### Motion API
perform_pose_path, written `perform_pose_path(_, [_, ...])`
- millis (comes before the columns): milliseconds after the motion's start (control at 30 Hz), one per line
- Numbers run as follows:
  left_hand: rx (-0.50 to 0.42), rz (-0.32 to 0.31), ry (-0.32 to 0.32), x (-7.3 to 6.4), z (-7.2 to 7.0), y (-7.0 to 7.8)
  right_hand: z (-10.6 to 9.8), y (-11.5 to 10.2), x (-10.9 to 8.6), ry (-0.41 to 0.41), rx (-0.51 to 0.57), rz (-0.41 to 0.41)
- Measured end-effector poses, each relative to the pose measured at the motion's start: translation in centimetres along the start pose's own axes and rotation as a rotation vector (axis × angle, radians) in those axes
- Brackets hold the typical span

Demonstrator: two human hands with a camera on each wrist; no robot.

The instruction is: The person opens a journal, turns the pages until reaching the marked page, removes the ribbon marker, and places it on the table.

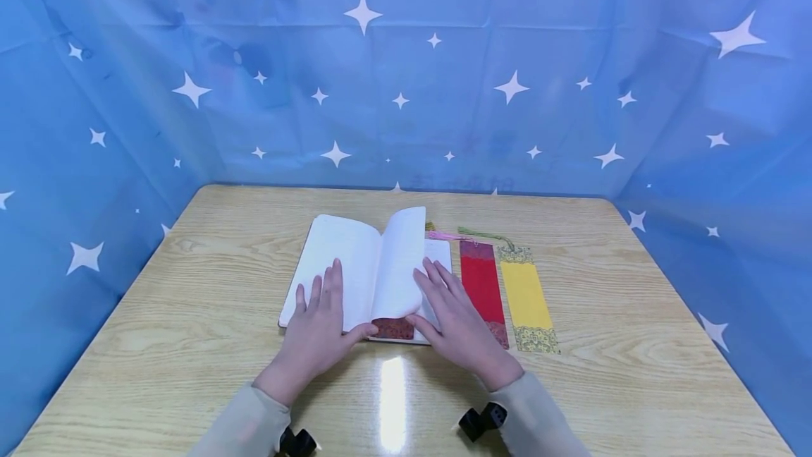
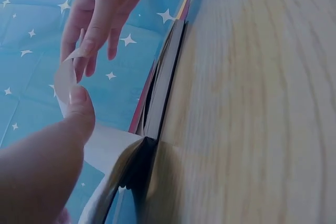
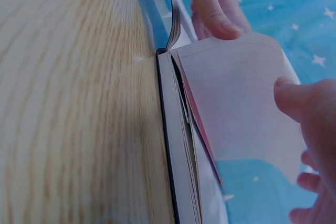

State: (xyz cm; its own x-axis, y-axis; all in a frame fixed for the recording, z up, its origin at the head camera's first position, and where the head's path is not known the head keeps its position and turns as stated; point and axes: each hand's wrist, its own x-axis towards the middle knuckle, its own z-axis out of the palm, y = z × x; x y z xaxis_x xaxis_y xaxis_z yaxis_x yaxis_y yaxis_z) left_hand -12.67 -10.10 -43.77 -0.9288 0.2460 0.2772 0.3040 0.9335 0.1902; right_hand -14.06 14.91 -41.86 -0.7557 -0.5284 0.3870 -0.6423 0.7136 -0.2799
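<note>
So the book [image 1: 339,245] lies open in the middle of the bench [image 1: 209,372], one leaf [image 1: 400,259] standing up off the pages and curling a bit. Below that leaf, about 5 o'clock from the book's middle, the end of a reddish-brown bookmark [image 1: 395,329] peeks out. Looks to me like a page-turning step, with that bookmark getting covered.

The left hand [image 1: 317,333] is at 7 to 8 o'clock, spread over the left page, thumb stuck out toward the fold. The right hand [image 1: 457,319] is at 4 o'clock, fingers pretty straight against the leaf's free edge; can't really tell if it's pinching any paper. My guess is the next move calls for guiding the leaf down flat without creasing it or nudging the bookmark.

Going outward, a red bookmark [image 1: 480,281] sits just beside the book at 3 o'clock, partly behind the right hand, then a yellow bookmark [image 1: 528,295] past it. Starry blue curtain [image 1: 304,55] at 12.
</note>
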Motion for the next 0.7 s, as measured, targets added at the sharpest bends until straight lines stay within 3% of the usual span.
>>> perform_pose_path(133, [0.026, 0.099, 0.126, 0.03, 0.03, -0.23, -0.05, -0.06, 0.02, 0.002, -0.001, -0.002])
perform_pose_path(467, [-0.09, 0.443, 0.524, 0.62, 0.67, -0.84, -0.08, -0.14, 0.08, 0.015, 0.024, -0.002])
perform_pose_path(567, [-0.061, 0.481, 0.6, 0.65, 0.74, -0.88, -0.08, -0.25, 0.05, -0.001, 0.049, 0.035])
perform_pose_path(700, [0.062, 0.478, 0.684, 0.65, 0.73, -0.99, -0.14, -0.41, -0.07, -0.029, 0.065, 0.1])
